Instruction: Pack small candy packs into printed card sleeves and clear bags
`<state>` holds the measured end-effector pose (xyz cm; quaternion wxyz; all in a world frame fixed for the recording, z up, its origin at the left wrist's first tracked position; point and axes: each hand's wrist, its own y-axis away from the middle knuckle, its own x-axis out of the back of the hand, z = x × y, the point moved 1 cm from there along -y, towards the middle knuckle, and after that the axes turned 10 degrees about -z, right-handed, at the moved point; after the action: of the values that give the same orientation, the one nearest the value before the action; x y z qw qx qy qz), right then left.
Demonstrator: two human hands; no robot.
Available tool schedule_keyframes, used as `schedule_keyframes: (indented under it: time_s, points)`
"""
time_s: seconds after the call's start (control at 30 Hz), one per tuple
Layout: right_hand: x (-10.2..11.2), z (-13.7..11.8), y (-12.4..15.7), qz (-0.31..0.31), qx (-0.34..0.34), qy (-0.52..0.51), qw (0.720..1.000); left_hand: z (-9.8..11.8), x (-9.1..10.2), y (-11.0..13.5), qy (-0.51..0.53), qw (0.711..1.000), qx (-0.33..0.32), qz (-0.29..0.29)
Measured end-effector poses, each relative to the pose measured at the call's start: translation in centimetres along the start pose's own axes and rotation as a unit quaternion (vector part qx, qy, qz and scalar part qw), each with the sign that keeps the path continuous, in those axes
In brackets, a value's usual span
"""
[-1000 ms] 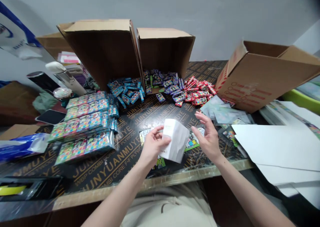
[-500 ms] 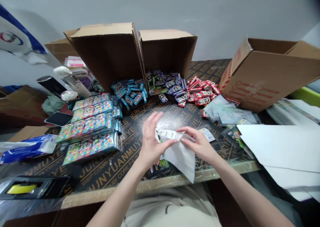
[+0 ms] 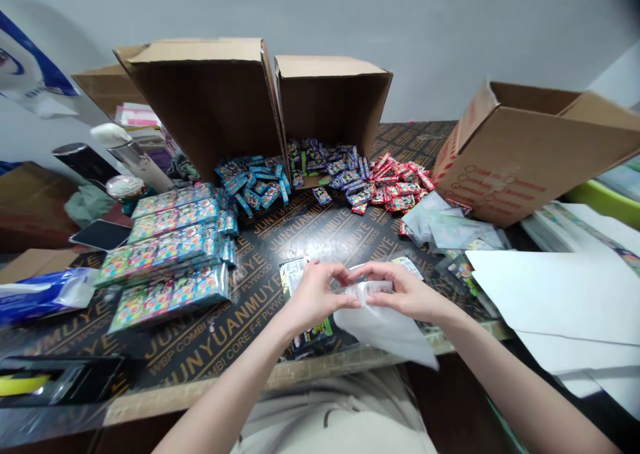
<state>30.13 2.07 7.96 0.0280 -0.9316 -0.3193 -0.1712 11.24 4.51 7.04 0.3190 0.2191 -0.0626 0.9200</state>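
My left hand (image 3: 316,295) and my right hand (image 3: 410,293) meet over the front of the table, thumbs and fingertips pinched together. Between them is a white label sheet (image 3: 390,337) with small print along its upper edge; its lower part hangs down to the right, past the table edge. Partly hidden under my left hand lies a dark, colourfully printed packet (image 3: 313,334) with some green and a white panel. Just behind my right hand a white label shows on another flat packet (image 3: 409,265).
Open cardboard boxes (image 3: 200,107) stand at the back, with heaps of blue, purple and red small packets (image 3: 400,184) before them. Stacked shrink-wrapped boxes (image 3: 170,241) are at left. Clear bags (image 3: 445,224), white sheets (image 3: 530,287) and another carton (image 3: 505,154) are at right.
My left hand, earlier raised with fingers spread, has come down and right to pinch the label sheet beside my right hand. The sheet's lower end has swung to the right.
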Motion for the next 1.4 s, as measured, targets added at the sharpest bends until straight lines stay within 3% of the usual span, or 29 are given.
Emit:
schedule_keyframes:
  time_s: [0.17, 0.47, 0.63, 0.8, 0.9, 1.0, 1.07, 1.2, 1.27, 1.4]
  points:
    - [0.3, 1.6, 0.1, 0.051, -0.076, -0.044, 0.995, -1.2, -0.5, -0.4, 0.12, 0.987, 0.101, -0.043]
    - [0.7, 2.5, 0.0, 0.053, -0.095, -0.073, 0.991, -2.0, -0.9, -1.1, 0.171, 0.976, 0.108, -0.087]
    - [1.9, 3.1, 0.1, 0.083, -0.107, -0.124, 0.983, -3.3, -0.9, -1.1, 0.229, 0.964, 0.123, -0.057]
    - [2.8, 4.0, 0.1, 0.08, -0.093, -0.116, 0.986, -5.7, -1.1, -1.3, 0.367, 0.909, 0.197, 0.02]
    - [2.6, 5.3, 0.0, 0.124, -0.078, -0.062, 0.987, -7.0, -1.7, -1.8, 0.404, 0.886, 0.225, 0.044]
    - [2.1, 6.6, 0.2, 0.204, -0.022, 0.042, 0.978, -7.8, -2.1, -2.0, 0.41, 0.88, 0.235, 0.054]
    - [1.9, 7.3, 0.3, 0.22, 0.009, 0.067, 0.973, -8.0, -2.3, -1.9, 0.405, 0.88, 0.239, 0.061]
    - [2.0, 8.0, 0.1, 0.266, 0.046, -0.053, 0.961, -8.1, -2.5, -1.7, 0.376, 0.891, 0.241, 0.083]
    - [2.2, 8.1, -0.2, 0.294, 0.051, -0.064, 0.952, -8.1, -2.5, -1.6, 0.363, 0.896, 0.239, 0.087]
    - [1.6, 8.1, -1.1, 0.191, 0.006, 0.079, 0.978, -8.1, -2.6, -1.6, 0.345, 0.906, 0.232, 0.081]
